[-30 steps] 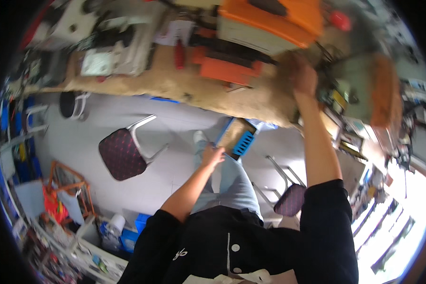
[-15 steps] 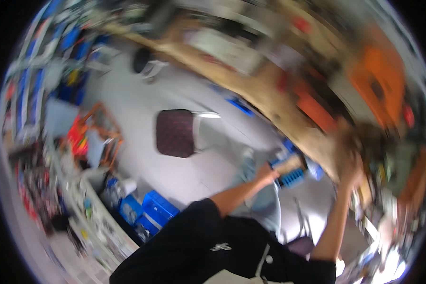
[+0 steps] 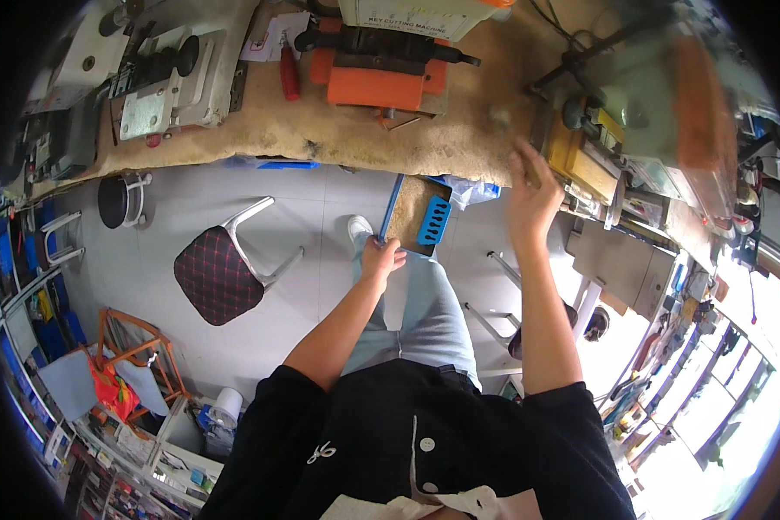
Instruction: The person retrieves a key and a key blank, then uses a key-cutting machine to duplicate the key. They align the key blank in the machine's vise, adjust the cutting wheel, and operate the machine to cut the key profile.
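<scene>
My left hand (image 3: 380,259) is closed on the front edge of a shallow blue drawer (image 3: 392,208) that juts out below the workbench's near edge. Its floor is covered with brown, grainy material. At the drawer's right side stands a blue holder (image 3: 434,220) with a row of dark key-shaped slots. My right hand (image 3: 534,191) is raised at the bench edge, beside a yellow box (image 3: 581,165). Its fingers are loosely bent and slightly apart, with nothing visible between them. A small brownish blur shows over the bench just beyond the fingertips.
On the worn brown workbench (image 3: 260,143) stand an orange key cutting machine (image 3: 375,82) and a grey metal machine (image 3: 169,104). A red-handled screwdriver (image 3: 289,74) lies between them. A padded chair (image 3: 219,276) and a stool (image 3: 113,201) stand on the floor at left.
The view has swung round to face the bench squarely, and the motion blur has mostly gone. My left hand stays on the drawer; my right hand remains near the bench edge.
</scene>
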`<state>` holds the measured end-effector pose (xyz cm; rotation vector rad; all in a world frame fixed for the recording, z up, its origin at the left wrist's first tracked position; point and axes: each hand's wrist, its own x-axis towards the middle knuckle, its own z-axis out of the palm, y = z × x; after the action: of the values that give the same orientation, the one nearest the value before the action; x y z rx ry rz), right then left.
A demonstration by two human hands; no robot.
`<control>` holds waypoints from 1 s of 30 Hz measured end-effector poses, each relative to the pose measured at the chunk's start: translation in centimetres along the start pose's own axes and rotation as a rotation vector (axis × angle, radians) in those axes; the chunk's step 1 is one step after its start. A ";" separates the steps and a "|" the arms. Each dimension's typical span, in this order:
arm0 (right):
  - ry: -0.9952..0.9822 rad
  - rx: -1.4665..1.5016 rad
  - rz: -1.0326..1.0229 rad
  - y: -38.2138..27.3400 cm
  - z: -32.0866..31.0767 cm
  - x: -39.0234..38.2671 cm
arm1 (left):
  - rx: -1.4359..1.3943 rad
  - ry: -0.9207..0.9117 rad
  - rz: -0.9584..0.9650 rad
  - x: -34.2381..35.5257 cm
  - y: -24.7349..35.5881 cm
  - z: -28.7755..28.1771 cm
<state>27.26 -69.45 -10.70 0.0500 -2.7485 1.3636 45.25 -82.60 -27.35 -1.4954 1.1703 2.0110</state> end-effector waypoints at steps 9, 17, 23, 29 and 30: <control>-0.250 -0.078 -0.269 1.8 -1.1 0.8 | -0.098 0.081 0.024 -0.4 -2.1 2.7; -0.244 -0.100 -0.205 4.3 -3.3 4.6 | -0.451 0.139 0.065 -1.1 -4.6 8.9; -0.176 -0.048 -0.440 5.6 -1.8 4.1 | -0.986 0.093 0.003 -2.4 -5.9 15.0; -0.299 0.036 -0.293 5.8 -2.6 5.0 | -1.252 0.011 0.006 -2.6 -5.9 17.7; -0.308 0.032 -0.267 5.8 -2.7 5.1 | -1.241 0.027 0.040 -2.9 -5.9 17.5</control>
<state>21.95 -63.76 -13.29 0.6566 -2.8186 1.4265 39.92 -64.82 -25.47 -1.9227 -0.2304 2.9085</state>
